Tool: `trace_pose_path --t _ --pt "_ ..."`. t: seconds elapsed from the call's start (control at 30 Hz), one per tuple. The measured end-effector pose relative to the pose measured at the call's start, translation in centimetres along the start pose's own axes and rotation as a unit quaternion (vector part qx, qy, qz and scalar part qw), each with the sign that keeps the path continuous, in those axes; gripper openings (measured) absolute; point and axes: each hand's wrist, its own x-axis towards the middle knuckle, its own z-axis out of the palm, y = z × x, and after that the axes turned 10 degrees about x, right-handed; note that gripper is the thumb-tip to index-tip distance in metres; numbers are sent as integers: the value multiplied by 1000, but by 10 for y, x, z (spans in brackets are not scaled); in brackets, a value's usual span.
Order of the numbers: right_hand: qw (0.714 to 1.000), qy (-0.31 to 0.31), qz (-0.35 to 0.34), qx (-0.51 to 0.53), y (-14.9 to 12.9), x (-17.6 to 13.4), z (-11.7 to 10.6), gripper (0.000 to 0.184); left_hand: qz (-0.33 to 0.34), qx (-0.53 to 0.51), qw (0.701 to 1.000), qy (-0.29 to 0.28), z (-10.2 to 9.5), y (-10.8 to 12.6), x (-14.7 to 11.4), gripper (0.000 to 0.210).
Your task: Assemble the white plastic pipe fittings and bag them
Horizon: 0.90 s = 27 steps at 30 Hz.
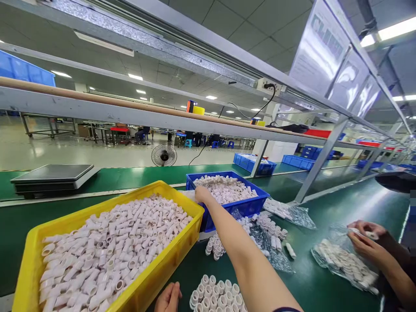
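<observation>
My right arm stretches forward over the bench. My right hand (202,194) is at a translucent plastic sheet or bag (187,194) between the yellow bin (162,277) and the blue bin (208,223); its fingers are turned away and hidden. Low in the view, my left hand (168,297) has its fingers curled together, with nothing seen in it. Beside it stands a block of upright white pipe fittings (217,294). A smaller group of fittings (215,246) stands behind my forearm. Loose white fittings (120,238) fill the yellow bin, and more (224,188) fill the blue one.
Bagged fittings (271,236) lie right of my forearm, with another bag (289,212) behind. At right, a co-worker's hands (367,238) hold a fitting above a bag of fittings (346,262). A scale (55,175) stands back left. A metal rack post (321,160) rises from the bench.
</observation>
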Motion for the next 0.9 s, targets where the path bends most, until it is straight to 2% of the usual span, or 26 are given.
trace_pose_path --t 0.17,0.3,0.47,0.67,0.77,0.9 --pt "998 65 -8 -2 13 -8 -33 26 -4 -13 1000 -3 -1 1 -3 54" --pt "998 58 -26 -6 23 -20 -46 25 5 -6 1000 -1 -1 2 -6 53" --pt "998 29 -51 -15 16 -28 -27 24 11 2 1000 -10 -1 5 -8 54" --pt "997 50 -66 -9 -3 -16 2 26 14 7 1000 -11 -1 6 -6 54" --pt "996 66 -60 -1 -7 -9 7 26 9 8 1000 -11 0 5 -4 54" --pt "993 98 -56 22 -4 -3 1 25 8 12 1000 -8 1 3 -3 54"
